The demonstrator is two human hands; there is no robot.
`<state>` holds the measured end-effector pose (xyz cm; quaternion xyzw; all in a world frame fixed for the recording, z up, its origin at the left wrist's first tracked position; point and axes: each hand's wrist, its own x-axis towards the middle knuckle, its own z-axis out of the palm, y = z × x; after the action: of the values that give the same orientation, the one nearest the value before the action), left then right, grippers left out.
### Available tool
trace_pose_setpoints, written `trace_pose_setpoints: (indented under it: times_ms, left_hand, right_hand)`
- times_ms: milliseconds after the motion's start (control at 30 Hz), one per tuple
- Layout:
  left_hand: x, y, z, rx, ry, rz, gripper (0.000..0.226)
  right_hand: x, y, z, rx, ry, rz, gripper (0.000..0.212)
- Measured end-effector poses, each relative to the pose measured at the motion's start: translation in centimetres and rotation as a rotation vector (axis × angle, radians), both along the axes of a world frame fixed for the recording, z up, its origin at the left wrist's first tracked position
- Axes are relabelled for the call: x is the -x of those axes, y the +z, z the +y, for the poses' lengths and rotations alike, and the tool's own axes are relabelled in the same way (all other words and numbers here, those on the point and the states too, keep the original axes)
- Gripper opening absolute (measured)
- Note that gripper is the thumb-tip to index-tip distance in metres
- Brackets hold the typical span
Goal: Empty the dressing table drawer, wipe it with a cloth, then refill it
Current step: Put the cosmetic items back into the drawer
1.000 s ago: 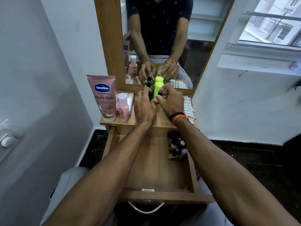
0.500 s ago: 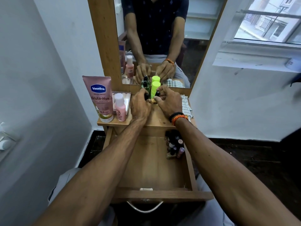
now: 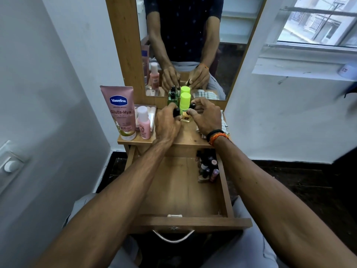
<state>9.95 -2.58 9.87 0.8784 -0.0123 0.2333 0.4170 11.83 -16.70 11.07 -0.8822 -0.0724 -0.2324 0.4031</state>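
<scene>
Two bare hands work at the back of a small wooden dressing-table surface (image 3: pixel 185 139), close to the wood-framed mirror (image 3: pixel 193 45). The left hand (image 3: pixel 167 124) has its grip curled round a small dark-capped bottle (image 3: pixel 176 112), while the right hand (image 3: pixel 207 118) pinches another small black-capped bottle (image 3: pixel 193 105) between thumb and fingers. Between the two hands stands a lime-green capped bottle (image 3: pixel 184 102), with a clear green glass bottle with a black cap (image 3: pixel 172 97) just beside it, and a small flat amber bottle (image 3: pixel 186 118) lies on the surface below them. At the left end of the surface stand a tall pink Vaseline tube (image 3: pixel 120 111) and a small pink bottle with a white cap (image 3: pixel 144 122), in front of a clear plastic box (image 3: pixel 152 113). A checked cloth (image 3: pixel 224 122) lies at the right edge, partly under the right wrist, which wears black and orange bands (image 3: pixel 217 135).

Below, the wooden drawer (image 3: pixel 179 190) is pulled wide open, its metal handle (image 3: pixel 173 236) facing the person. Most of its floor is bare wood; a cluster of small nail-polish bottles (image 3: pixel 208 168) remains in the far right corner.
</scene>
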Motion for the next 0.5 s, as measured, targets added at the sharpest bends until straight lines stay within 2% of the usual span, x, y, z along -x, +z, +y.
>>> trace_pose_setpoints:
  times_ms: [333,500]
  left_hand:
    - [6.0,0.0,1.7,-0.05,-0.198,0.02,0.02]
    - [8.7,-1.8,2.8,-0.02,-0.256,0.15,0.023]
  right_hand:
    - [5.0,0.3,-3.5,-0.173,0.029,0.047,0.022]
    - [9.7,-0.2,-4.2,-0.233,0.126,0.12,0.017]
